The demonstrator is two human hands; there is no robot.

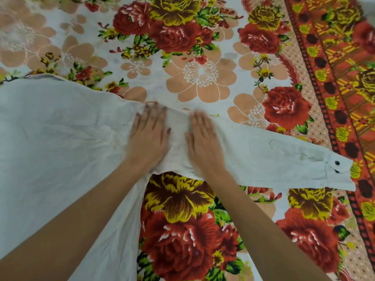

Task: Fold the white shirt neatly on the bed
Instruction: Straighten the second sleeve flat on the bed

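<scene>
I see the white shirt [60, 126] as thin, matt woven cloth, lightly creased. Two small dark buttons [337, 163] on its cuff [338, 173] look glossy, plastic-like. The bed sheet [203, 78] under it is smooth, matt printed cloth with a floral pattern.

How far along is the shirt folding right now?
Done: the white shirt lies spread on the bed. In hand: the left hand and right hand press flat on the sleeve near its shoulder. Left: no fold shows yet; the sleeve lies stretched out to its cuff.
</scene>
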